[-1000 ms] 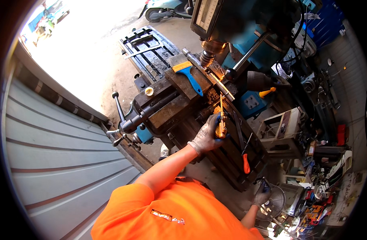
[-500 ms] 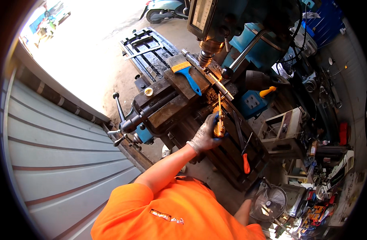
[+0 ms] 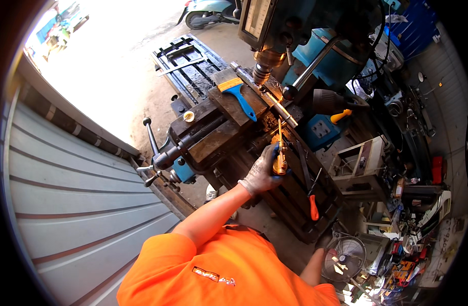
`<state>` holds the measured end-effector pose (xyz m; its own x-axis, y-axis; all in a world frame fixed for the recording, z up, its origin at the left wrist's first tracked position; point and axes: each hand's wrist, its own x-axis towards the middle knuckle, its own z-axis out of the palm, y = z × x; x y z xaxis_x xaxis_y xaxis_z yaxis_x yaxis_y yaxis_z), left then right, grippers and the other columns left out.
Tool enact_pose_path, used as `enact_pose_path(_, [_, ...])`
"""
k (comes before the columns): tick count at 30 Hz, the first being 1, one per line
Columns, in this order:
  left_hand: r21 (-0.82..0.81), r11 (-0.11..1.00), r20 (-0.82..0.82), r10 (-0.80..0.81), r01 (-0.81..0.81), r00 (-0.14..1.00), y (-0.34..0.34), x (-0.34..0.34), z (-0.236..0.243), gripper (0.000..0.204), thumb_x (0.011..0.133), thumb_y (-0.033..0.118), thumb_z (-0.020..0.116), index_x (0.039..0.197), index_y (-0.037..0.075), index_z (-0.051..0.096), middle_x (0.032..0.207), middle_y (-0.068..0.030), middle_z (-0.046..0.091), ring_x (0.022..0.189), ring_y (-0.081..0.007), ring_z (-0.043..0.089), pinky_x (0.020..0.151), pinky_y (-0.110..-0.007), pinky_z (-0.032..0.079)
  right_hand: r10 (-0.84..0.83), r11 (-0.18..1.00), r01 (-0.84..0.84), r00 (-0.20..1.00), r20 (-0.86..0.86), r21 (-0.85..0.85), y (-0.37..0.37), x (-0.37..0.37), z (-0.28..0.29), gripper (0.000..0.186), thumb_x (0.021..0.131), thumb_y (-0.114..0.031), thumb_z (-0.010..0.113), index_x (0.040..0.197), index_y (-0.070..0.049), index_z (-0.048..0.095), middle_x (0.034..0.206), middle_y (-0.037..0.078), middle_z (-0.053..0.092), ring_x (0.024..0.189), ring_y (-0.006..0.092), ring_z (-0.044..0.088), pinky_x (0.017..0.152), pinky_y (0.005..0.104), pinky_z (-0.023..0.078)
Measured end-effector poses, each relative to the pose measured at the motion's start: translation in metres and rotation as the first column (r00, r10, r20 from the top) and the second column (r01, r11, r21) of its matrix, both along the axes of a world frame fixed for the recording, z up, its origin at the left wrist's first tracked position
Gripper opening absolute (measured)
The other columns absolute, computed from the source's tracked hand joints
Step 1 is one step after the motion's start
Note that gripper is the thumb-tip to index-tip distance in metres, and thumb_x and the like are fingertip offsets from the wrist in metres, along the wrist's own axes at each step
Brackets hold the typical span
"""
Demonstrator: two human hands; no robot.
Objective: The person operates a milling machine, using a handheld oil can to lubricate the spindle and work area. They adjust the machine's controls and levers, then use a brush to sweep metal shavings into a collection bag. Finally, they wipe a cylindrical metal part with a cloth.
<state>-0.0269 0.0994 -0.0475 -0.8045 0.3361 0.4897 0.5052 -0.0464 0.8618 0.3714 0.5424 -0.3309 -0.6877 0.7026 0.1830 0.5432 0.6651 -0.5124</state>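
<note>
My left hand (image 3: 263, 171), in a pale glove with dark fingertips, is closed around an amber-handled screwdriver (image 3: 280, 162). Its thin shaft points up toward a round metal bar (image 3: 281, 108) clamped in the machine vise (image 3: 216, 135). My right hand (image 3: 323, 241) hangs low beside the fan, dark and partly lost in shadow, so its fingers cannot be made out. A blue-handled brush (image 3: 240, 101) with yellow bristles lies on the vise jaw. Right of my left hand, a red-handled tool (image 3: 314, 206) rests on the machine table (image 3: 295, 204).
Overhead is the drill chuck (image 3: 262, 74) of the milling machine, with a ball-ended lever (image 3: 290, 92). A vise crank (image 3: 150, 136) sticks out at the left. A caged fan (image 3: 344, 258) stands at the lower right, near cluttered tools. A ribbed metal shutter (image 3: 81, 194) fills the left side.
My right hand and forearm have shifted slightly right and upward beside the fan. My left hand and the screwdriver have barely moved.
</note>
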Motion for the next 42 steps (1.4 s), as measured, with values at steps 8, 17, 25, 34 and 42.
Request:
enact_pose_path(8, [-0.049,0.999,-0.049,-0.005,0.003,0.999,-0.004,-0.001,0.002,0.085,0.077,0.019,0.083,0.145,0.001,0.035,0.136,-0.0255,0.047,0.127,-0.0436,0.049,0.106,-0.044,0.043,0.069,0.893,-0.239,0.91,0.41,0.381,-0.001,-0.009,0.025,0.073,0.088,-0.037,0.069,0.145,-0.001,0.041,0.083,0.013,0.072,0.073,0.029,0.071,0.058,0.0404,0.055])
enact_pose_path(17, [-0.07,0.997,-0.058,0.02,-0.024,0.998,-0.004,-0.001,-0.003,0.087,0.076,0.019,0.084,0.145,0.001,0.034,0.136,-0.0255,0.047,0.126,-0.0436,0.05,0.105,-0.044,0.044,0.309,0.948,-0.317,0.893,0.328,-0.029,-0.012,-0.037,0.047,0.069,0.091,-0.038,0.064,0.145,-0.004,0.039,0.109,0.014,0.071,0.095,0.03,0.068,0.077,0.0406,0.054])
enact_pose_path(25, [-0.036,0.999,-0.048,-0.002,0.0,0.999,-0.003,-0.003,0.002,0.087,0.076,0.02,0.084,0.145,0.001,0.035,0.136,-0.0258,0.047,0.126,-0.044,0.049,0.106,-0.044,0.044,0.278,0.96,-0.251,0.903,0.326,-0.123,0.049,0.01,0.009,0.058,0.096,-0.024,0.054,0.148,-0.004,0.04,0.123,0.016,0.066,0.107,0.0303,0.066,0.084,0.0388,0.054])
enact_pose_path(34, [-0.033,0.999,-0.061,-0.009,0.007,0.998,-0.004,-0.001,0.001,0.083,0.077,0.021,0.083,0.144,0.001,0.037,0.136,-0.0259,0.047,0.126,-0.0447,0.049,0.105,-0.045,0.044,0.33,0.84,-0.439,0.88,0.342,0.318,-0.162,-0.056,0.237,0.069,0.076,-0.017,0.074,0.136,0.005,0.049,0.13,0.027,0.057,0.121,0.0429,0.055,0.101,0.0476,0.046])
enact_pose_path(42, [0.0,1.0,-0.027,0.002,-0.002,1.0,0.0,-0.001,-0.002,0.084,0.073,0.014,0.085,0.143,0.002,0.04,0.136,-0.0234,0.049,0.127,-0.0414,0.049,0.107,-0.044,0.041,0.384,0.839,-0.467,0.872,0.304,0.28,-0.137,-0.051,0.209,0.069,0.069,-0.018,0.073,0.13,0.005,0.052,0.124,0.028,0.059,0.116,0.0464,0.055,0.101,0.0477,0.046])
